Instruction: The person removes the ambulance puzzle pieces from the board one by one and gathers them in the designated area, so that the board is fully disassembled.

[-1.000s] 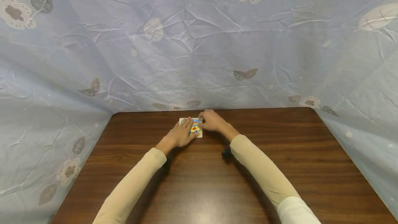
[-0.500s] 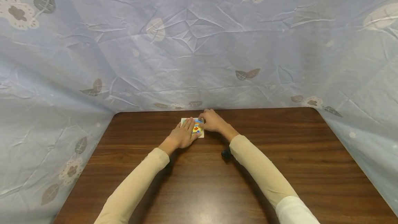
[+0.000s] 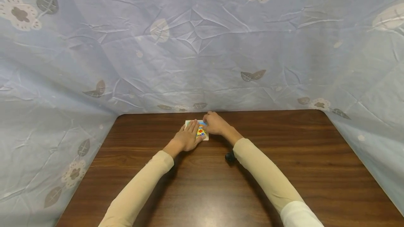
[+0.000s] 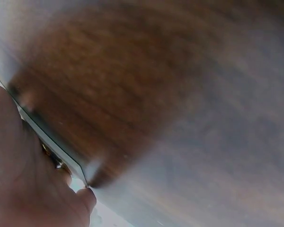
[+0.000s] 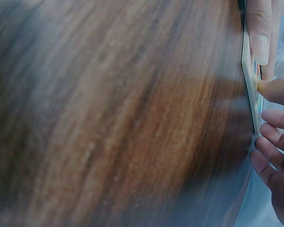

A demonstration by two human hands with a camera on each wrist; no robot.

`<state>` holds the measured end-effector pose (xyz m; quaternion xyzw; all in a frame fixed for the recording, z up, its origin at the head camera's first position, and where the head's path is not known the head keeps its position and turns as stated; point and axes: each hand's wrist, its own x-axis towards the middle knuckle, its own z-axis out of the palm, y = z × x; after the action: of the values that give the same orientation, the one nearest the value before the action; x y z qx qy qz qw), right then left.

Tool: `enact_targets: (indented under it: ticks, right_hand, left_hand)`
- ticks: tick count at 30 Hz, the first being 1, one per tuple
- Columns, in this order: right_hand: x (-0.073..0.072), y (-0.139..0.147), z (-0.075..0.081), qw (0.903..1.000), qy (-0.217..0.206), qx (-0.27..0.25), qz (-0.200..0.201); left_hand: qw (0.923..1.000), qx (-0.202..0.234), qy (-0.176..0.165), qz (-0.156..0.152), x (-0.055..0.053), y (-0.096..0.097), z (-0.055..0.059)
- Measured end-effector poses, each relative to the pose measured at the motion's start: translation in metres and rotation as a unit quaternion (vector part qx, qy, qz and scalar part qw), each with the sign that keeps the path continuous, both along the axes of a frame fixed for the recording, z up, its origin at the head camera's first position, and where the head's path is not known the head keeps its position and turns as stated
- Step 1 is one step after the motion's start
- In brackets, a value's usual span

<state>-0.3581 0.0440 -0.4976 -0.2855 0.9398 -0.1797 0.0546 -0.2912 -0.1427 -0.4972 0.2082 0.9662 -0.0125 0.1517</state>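
Note:
A small, thick-edged puzzle board (image 3: 206, 138) with a yellow ambulance picture and red cross lies near the table's far edge. My left hand (image 3: 186, 139) rests flat over its left part, fingers straight and thumb along the near edge. At the upper right corner, my right hand (image 3: 216, 123) has its fingers curled. In the right wrist view its thumb (image 5: 276, 91) and index finger bend onto the picture, pinching what seems to be a puzzle piece, mostly hidden by the fingers. The other fingers curl beside the board's edge. From the left wrist, the board's edge (image 4: 52, 142) shows beside the left hand.
The brown wooden table (image 3: 202, 185) spreads around both arms. A black object (image 3: 230, 157) shows under the right forearm. Pale, flower-patterned cloth (image 3: 195, 69) hangs directly behind the table and along both sides.
The whole head view shifts slightly to the right. Both hands stay on the board, and the right fingers move only slightly at its upper right corner.

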Motion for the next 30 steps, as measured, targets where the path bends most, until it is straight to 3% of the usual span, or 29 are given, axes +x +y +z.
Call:
enact_targets:
  ticks: [16,30]
  right_hand:
    - [0.0066,-0.0013,0.0039,0.9989,0.030,0.025,-0.027]
    - [-0.0024,0.0031,-0.0011,0.9983,-0.040,-0.030,-0.032]
  left_hand:
    - [0.9999,0.011,0.010,-0.005,0.0005,-0.0006,-0.0025]
    - [0.9998,0.001,0.017,-0.002,-0.0003,0.0001,-0.0043]
